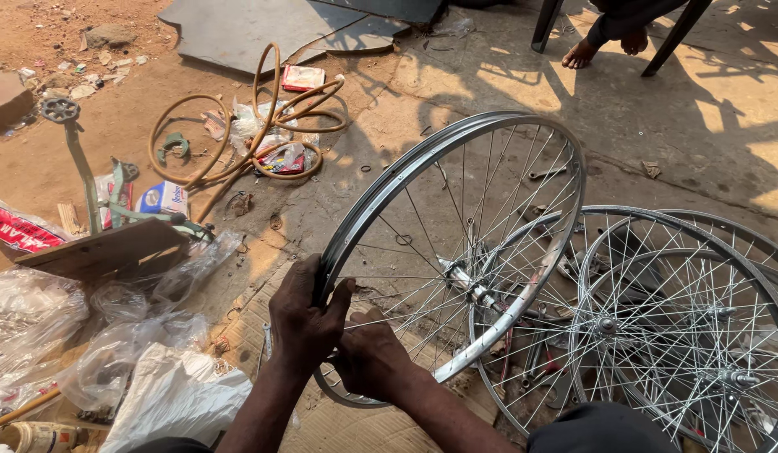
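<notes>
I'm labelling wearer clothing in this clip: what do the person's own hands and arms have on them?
Nothing shows on them: the left hand and right hand are bare, with no gloves, rings, watch or bands visible. Both forearms are uncovered, no sleeves reaching into view. A dark garment shows at the bottom edge.

Hard sunlight falls from beyond the hands, throwing long dark shadows towards them; glare flashes on the rim (456, 243) just above the grip; focus is sharp, edges slightly bowed.
</notes>
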`<act>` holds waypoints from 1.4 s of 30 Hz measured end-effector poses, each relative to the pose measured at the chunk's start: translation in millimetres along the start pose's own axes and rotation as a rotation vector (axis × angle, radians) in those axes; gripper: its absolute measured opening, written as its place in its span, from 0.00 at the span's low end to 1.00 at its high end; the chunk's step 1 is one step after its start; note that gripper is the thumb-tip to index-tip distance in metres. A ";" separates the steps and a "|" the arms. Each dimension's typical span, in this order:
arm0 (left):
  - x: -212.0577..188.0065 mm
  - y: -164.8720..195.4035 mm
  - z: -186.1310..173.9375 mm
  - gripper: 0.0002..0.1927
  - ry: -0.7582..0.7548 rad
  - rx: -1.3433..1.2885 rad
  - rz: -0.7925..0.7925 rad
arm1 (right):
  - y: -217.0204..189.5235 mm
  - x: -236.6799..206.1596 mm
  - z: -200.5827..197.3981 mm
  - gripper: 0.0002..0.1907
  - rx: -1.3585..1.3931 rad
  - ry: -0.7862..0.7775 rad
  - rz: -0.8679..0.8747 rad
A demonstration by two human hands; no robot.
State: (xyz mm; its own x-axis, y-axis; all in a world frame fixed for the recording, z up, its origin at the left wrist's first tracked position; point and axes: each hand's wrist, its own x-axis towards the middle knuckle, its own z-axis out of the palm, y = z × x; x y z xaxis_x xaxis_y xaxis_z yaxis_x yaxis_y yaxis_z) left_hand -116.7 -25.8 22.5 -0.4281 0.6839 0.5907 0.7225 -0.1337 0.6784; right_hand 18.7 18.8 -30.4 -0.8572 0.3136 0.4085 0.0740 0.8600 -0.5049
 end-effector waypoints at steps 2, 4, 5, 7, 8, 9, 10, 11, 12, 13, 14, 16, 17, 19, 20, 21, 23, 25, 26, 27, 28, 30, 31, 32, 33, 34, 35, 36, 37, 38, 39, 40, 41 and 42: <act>-4.1 -0.3 -1.5 0.21 -0.011 -0.041 0.002 | -2.4 -3.9 -8.2 0.12 0.137 -0.008 -0.006; -5.3 0.6 -2.4 0.22 -0.004 -0.020 0.011 | -3.1 -9.0 -10.9 0.14 0.191 -0.026 0.013; -4.2 0.9 -2.6 0.22 0.003 -0.008 0.023 | -3.1 -11.4 -9.3 0.13 0.178 -0.034 0.043; -1.6 3.1 -2.3 0.21 0.024 -0.030 0.019 | -3.4 -16.5 -1.4 0.16 0.168 0.040 0.065; -0.4 4.9 -1.2 0.21 0.030 -0.045 0.018 | -3.7 -18.7 4.4 0.19 0.167 0.122 0.052; 0.5 6.8 0.1 0.20 0.039 -0.060 0.035 | -3.5 -20.1 10.2 0.22 0.162 0.209 0.036; 0.7 8.6 0.8 0.19 0.048 -0.075 0.054 | -3.5 -21.2 16.0 0.19 0.160 0.253 0.065; 0.0 10.3 1.1 0.18 0.055 -0.088 0.068 | -4.7 -22.2 21.6 0.17 0.160 0.295 0.096; -1.1 11.6 1.3 0.18 0.046 -0.102 0.037 | -6.2 -23.6 25.9 0.15 0.164 0.331 0.126; -2.3 12.4 1.1 0.18 0.041 -0.112 0.005 | -7.7 -24.5 29.0 0.13 0.160 0.354 0.135; -3.8 12.5 0.1 0.18 0.039 -0.120 -0.028 | -8.8 -25.8 30.1 0.12 0.158 0.375 0.141; -5.6 11.3 -1.8 0.18 0.059 -0.118 -0.051 | -9.2 -28.4 28.0 0.11 0.137 0.381 0.044; -6.6 10.9 -2.2 0.18 0.065 -0.123 -0.063 | -8.0 -31.0 24.2 0.11 0.113 0.366 -0.049; -7.7 10.4 -2.1 0.15 0.075 -0.134 -0.085 | -2.9 -35.3 15.7 0.08 0.086 0.273 -0.124; -7.3 10.2 -1.4 0.13 0.081 -0.140 -0.092 | 1.6 -36.3 11.9 0.05 0.084 0.201 -0.112; -6.9 10.7 -0.2 0.13 0.078 -0.154 -0.110 | 5.3 -37.3 9.8 0.04 0.082 0.128 -0.101; -6.3 12.7 2.4 0.12 0.071 -0.179 -0.149 | 12.6 -38.3 10.0 0.04 0.049 0.165 -0.145; -4.1 14.3 4.7 0.12 0.062 -0.184 -0.145 | 18.4 -38.8 15.5 0.09 0.049 0.221 -0.148; -2.8 14.7 5.3 0.12 0.060 -0.185 -0.143 | 20.2 -38.8 20.0 0.11 0.067 0.254 -0.135; -2.3 15.3 5.4 0.12 0.067 -0.188 -0.129 | 22.7 -39.0 23.6 0.14 0.084 0.289 -0.122; -2.0 15.7 5.3 0.12 0.071 -0.192 -0.116 | 24.7 -39.5 26.8 0.14 0.070 0.299 -0.132; -1.5 15.9 5.7 0.12 0.076 -0.191 -0.114 | 29.1 -40.3 30.8 0.16 0.044 0.314 -0.157; -1.8 15.8 5.4 0.12 0.072 -0.184 -0.125 | 30.5 -40.5 32.0 0.15 0.045 0.318 -0.160; -2.2 15.7 5.6 0.11 0.069 -0.177 -0.138 | 31.3 -40.0 32.5 0.15 0.047 0.321 -0.163; -3.0 15.8 6.0 0.12 0.078 -0.183 -0.130 | 31.3 -38.7 32.8 0.14 0.049 0.325 -0.166; -4.1 15.9 6.2 0.12 0.088 -0.189 -0.118 | 29.7 -37.2 33.0 0.12 -0.005 0.288 -0.142; -4.1 15.6 6.9 0.13 0.098 -0.195 -0.101 | 27.6 -33.8 32.9 0.09 -0.061 0.254 -0.121; -3.8 15.0 7.3 0.13 0.093 -0.199 -0.133 | 24.9 -30.2 31.7 0.07 -0.116 0.221 -0.097; -4.7 15.0 7.2 0.12 0.082 -0.205 -0.169 | 20.0 -25.5 31.8 0.04 -0.169 0.122 -0.034; -5.6 14.9 6.8 0.12 0.069 -0.211 -0.211 | 14.2 -19.9 31.8 0.03 -0.218 0.018 0.031; -6.1 14.6 6.2 0.13 0.072 -0.209 -0.178 | 10.1 -15.2 28.6 0.05 -0.268 -0.086 0.090; -6.0 13.9 5.6 0.15 0.080 -0.206 -0.138 | 7.4 -10.1 23.7 0.05 -0.228 -0.123 0.090; -5.6 12.9 4.3 0.17 0.087 -0.201 -0.098 | 4.7 -5.4 18.2 0.05 -0.187 -0.159 0.088; -6.2 12.2 2.6 0.17 0.077 -0.182 -0.088 | 2.3 -2.3 11.8 0.04 -0.141 -0.199 0.090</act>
State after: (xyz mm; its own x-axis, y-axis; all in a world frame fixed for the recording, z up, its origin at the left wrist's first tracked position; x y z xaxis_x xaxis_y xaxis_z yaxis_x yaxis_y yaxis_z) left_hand -103.8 -29.9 26.0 -0.5303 0.6430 0.5526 0.5737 -0.2078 0.7923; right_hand 14.9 15.3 -41.5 -0.9263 0.3180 0.2021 0.2127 0.8841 -0.4160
